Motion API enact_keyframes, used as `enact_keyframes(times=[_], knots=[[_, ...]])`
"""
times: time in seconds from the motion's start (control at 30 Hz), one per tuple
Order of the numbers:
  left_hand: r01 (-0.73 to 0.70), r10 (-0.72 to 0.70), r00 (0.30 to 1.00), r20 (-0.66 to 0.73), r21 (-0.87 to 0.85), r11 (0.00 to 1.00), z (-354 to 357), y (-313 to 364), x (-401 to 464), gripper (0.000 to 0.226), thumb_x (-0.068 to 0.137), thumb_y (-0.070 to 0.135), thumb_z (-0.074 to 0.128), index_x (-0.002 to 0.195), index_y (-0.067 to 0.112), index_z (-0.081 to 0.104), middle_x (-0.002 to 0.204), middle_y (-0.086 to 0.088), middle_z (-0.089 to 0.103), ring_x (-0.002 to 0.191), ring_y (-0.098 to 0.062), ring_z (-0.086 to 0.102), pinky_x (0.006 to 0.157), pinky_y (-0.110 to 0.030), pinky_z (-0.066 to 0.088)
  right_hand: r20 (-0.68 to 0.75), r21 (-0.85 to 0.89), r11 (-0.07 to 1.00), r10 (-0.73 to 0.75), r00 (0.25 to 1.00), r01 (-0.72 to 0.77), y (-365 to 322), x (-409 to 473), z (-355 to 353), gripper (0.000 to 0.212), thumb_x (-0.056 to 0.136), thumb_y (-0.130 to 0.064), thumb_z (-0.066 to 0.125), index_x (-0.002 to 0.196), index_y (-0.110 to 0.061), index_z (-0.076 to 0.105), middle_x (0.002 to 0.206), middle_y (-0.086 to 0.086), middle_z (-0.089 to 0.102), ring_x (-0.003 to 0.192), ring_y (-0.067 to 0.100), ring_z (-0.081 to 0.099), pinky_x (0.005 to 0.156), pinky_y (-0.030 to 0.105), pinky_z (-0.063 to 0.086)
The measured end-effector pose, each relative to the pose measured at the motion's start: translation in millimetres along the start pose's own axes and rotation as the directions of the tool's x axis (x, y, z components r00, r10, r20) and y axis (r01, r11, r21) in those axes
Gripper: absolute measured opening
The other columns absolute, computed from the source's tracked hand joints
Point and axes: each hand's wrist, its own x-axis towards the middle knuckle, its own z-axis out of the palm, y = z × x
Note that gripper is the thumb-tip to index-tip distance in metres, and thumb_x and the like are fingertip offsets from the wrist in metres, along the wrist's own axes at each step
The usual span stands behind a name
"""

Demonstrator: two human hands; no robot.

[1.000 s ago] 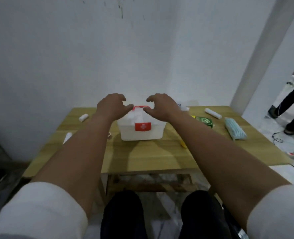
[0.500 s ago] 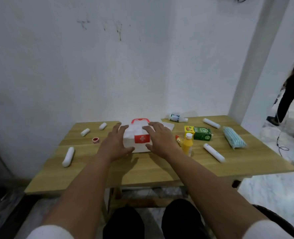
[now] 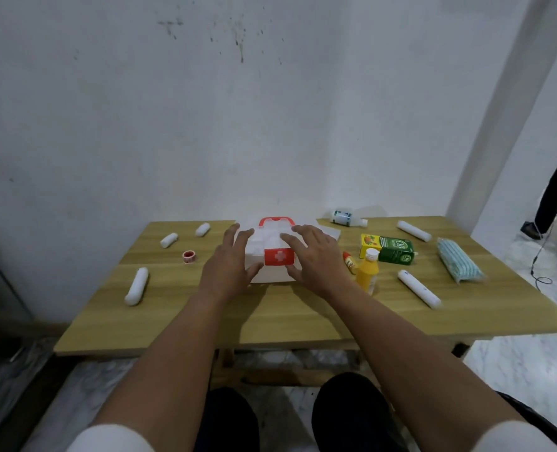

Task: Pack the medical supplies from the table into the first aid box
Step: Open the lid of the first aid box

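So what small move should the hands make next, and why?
Probably lift the lid of the first aid box. It looks shut, both open hands, left hand and right hand, rest on it, and supplies like the yellow bottle lie outside.

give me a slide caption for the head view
Both open hands, left hand and right hand, flank the closed first aid box; supplies lie unpacked.

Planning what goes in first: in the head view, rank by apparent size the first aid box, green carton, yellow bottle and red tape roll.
1. first aid box, partly covered by both hands
2. green carton
3. yellow bottle, close to the carton, so their order is unsure
4. red tape roll
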Motion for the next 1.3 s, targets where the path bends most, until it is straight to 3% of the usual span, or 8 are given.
enact_keyframes(times=[0.2, 0.37, 0.6, 0.87, 1.07, 1.17, 1.23, 1.3], knots=[[0.0, -0.002, 1.0, -0.018, -0.073, 0.997, 2, 0, -2, 0.084, 0.086, 0.045, 0.079, 0.156, 0.027, 0.035, 0.169, 0.001, 0.019, 0.139, -0.028, 0.048, 0.091, -0.04, 0.057, -0.087, 0.126, 0.99, -0.046, 0.995, 0.057, 9, -6, 5, 0.053, 0.094, -0.043, 0.062, 0.144, -0.027, 0.056, 0.151, 0.009, 0.054, 0.142, 0.032, 0.045, 0.11, 0.053, 0.043], [0.06, -0.079, 0.996, -0.037, -0.356, 0.932, 2, -2, -9, 0.109, 0.078, 0.042, 0.087, 0.162, 0.029, 0.019, 0.167, 0.003, 0.029, 0.149, -0.02, 0.035, 0.11, -0.045, 0.046, -0.168, 0.3, 0.95, -0.04, 0.985, 0.09, 17, -1, 2, 0.027, 0.096, -0.033, 0.064, 0.12, -0.025, 0.074, 0.139, 0.005, 0.064, 0.135, 0.029, 0.053, 0.11, 0.048, 0.045], [0.134, -0.166, 0.986, -0.013, -0.527, 0.839, -3, 3, -6, 0.089, 0.077, 0.052, 0.084, 0.152, 0.04, 0.037, 0.141, 0.011, 0.059, 0.123, -0.013, 0.057, 0.084, -0.025, 0.049, -0.114, 0.537, 0.843, 0.058, 0.992, 0.013, 23, 22, -23, 0.022, 0.093, -0.023, 0.073, 0.114, -0.016, 0.076, 0.127, 0.005, 0.072, 0.125, 0.024, 0.061, 0.108, 0.043, 0.045], [0.235, -0.242, 0.969, 0.041, -0.443, 0.865, 5, -8, 1, 0.101, 0.072, 0.07, 0.078, 0.156, 0.026, 0.043, 0.156, 0.005, 0.049, 0.139, -0.02, 0.048, 0.104, -0.04, 0.049, 0.073, 0.689, 0.704, 0.167, 0.983, -0.171, 38, 93, -69, 0.018, 0.092, -0.031, 0.073, 0.105, -0.02, 0.079, 0.104, -0.003, 0.077, 0.106, 0.014, 0.069, 0.097, 0.033, 0.051], [0.252, -0.261, 0.965, 0.035, -0.41, 0.877, 12, -13, 2, 0.114, 0.062, 0.087, 0.067, 0.157, 0.029, 0.041, 0.156, 0.005, 0.049, 0.14, -0.021, 0.048, 0.102, -0.048, 0.053, 0.166, 0.758, 0.515, 0.441, 0.882, -0.4, 53, 150, -62, 0.041, 0.087, -0.047, 0.077, 0.087, -0.006, 0.078, 0.074, -0.005, 0.066, 0.068, 0.004, 0.057, 0.067, 0.024, 0.044], [0.26, -0.271, 0.962, 0.023, -0.372, 0.891, 13, -13, 3, 0.114, 0.061, 0.09, 0.065, 0.156, 0.032, 0.041, 0.155, 0.008, 0.05, 0.137, -0.019, 0.051, 0.1, -0.048, 0.055, 0.208, 0.775, 0.388, 0.589, 0.781, -0.498, 56, 162, -43, 0.069, 0.081, -0.07, 0.069, 0.058, -0.008, 0.052, 0.06, 0.001, 0.045, 0.057, 0.014, 0.046, 0.062, 0.031, 0.038], [0.256, -0.267, 0.964, 0.015, -0.348, 0.902, 14, -13, 4, 0.113, 0.06, 0.093, 0.063, 0.155, 0.034, 0.042, 0.154, 0.01, 0.051, 0.136, -0.018, 0.052, 0.097, -0.049, 0.056, 0.225, 0.772, 0.344, 0.639, 0.736, -0.534, 56, 165, -34, 0.069, 0.083, -0.079, 0.058, 0.062, -0.015, 0.043, 0.063, 0.004, 0.047, 0.061, 0.018, 0.05, 0.064, 0.035, 0.042], [0.254, -0.266, 0.964, 0.009, -0.333, 0.908, 13, -12, 4, 0.112, 0.061, 0.093, 0.063, 0.155, 0.035, 0.041, 0.154, 0.01, 0.051, 0.136, -0.019, 0.052, 0.096, -0.05, 0.057, 0.286, 0.771, 0.287, 0.642, 0.711, -0.569, 58, 165, -26, 0.07, 0.087, -0.079, 0.049, 0.079, -0.01, 0.053, 0.086, 0.014, 0.065, 0.08, 0.026, 0.062, 0.08, 0.044, 0.052]])
